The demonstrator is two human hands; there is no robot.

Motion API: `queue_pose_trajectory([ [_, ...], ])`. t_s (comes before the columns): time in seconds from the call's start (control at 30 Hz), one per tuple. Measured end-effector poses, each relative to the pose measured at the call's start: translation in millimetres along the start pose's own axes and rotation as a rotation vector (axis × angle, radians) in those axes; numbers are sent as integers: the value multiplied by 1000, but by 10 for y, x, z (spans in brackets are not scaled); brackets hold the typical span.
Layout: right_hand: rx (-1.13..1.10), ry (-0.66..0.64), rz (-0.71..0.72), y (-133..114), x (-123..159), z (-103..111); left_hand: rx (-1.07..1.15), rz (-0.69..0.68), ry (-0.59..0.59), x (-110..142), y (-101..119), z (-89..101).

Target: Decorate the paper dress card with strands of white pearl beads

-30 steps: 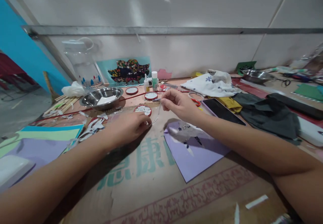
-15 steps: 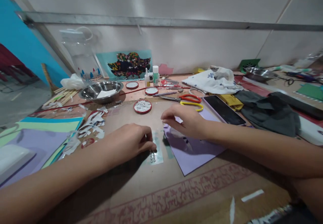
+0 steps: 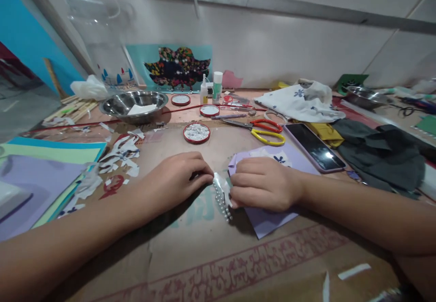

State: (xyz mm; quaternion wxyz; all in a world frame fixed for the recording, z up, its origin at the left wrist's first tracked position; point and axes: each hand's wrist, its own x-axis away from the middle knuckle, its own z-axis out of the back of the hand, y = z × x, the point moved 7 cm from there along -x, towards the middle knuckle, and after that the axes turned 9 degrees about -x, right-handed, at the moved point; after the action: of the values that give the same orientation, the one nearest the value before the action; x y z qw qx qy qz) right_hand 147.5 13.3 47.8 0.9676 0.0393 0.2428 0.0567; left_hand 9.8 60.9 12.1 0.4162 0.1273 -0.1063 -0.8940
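Between my hands, a clear sheet of pearl stickers (image 3: 223, 202) is tilted up off the cardboard, its rows of small pearly beads facing me. My left hand (image 3: 185, 175) pinches its upper left edge between thumb and fingers. On the other side, my right hand (image 3: 262, 183) is closed with its fingertips at the sheet's right edge. Under my right hand lies a purple sheet of paper (image 3: 269, 222), with a white flower-patterned cloth piece (image 3: 277, 156) on it. A red-rimmed lid of white beads (image 3: 196, 132) stands just beyond.
Scissors (image 3: 267, 131) and a phone (image 3: 315, 147) lie behind my right hand. A steel bowl (image 3: 134, 106), glue bottle (image 3: 204, 92) and glue stick (image 3: 217, 86) stand farther back. Paper scraps (image 3: 122, 154) and coloured sheets (image 3: 51, 175) are at left; dark cloth (image 3: 378, 154) is at right.
The sticker sheet has been lifted from the cardboard and tilted. My right hand has come down and closed at its right edge. The view has tipped downward.
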Motion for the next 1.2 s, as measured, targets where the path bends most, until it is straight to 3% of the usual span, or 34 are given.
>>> queue_pose_trajectory([
  [0.13,145,16,48,-46,12,17,30,14,37,8,-23,5],
  [0.47,204,18,4,80,-66,-50,64,49,45,-19,-54,-18],
  [0.93,160,-10,-107,238,-57,-133,35,40,32,-21,-63,-25],
  [1.2,88,-110,-144,222,14,-192,32,41,50,-19,-58,-28],
])
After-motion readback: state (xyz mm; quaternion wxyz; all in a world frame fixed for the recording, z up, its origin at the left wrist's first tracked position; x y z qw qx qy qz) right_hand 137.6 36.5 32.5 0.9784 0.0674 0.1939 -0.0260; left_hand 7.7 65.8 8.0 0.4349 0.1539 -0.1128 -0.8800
